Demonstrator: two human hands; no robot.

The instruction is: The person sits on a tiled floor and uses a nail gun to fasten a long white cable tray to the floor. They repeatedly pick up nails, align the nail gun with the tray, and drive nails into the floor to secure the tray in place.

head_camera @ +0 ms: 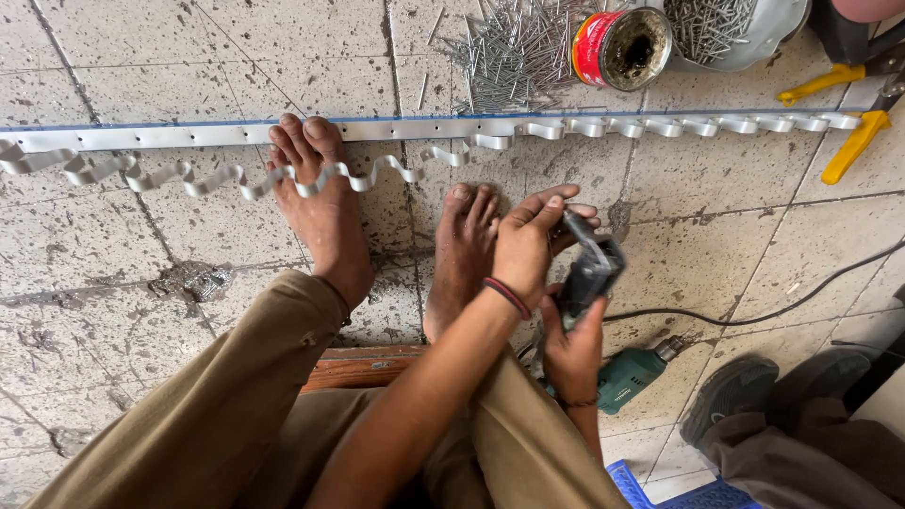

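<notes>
While the right hand [573, 351] grips a dark hand tool [592, 269] from below, the left hand [530, 240] pinches its top with closed fingers above the tiled floor [141, 85].

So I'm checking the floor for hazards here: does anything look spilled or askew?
Yes. Loose nails lie scattered over the tiles beside a red tin, near bare feet. The wavy metal strip has sagged away from the straight white rail.

Speckled grey tiled floor [141, 57] is carrying a long white metal strip [189, 135] with a wavy band, loose steel nails [514, 47], a red tin can [622, 47], yellow-handled snips [853, 141], a green electric drill [627, 377], a black cable [782, 306].
</notes>
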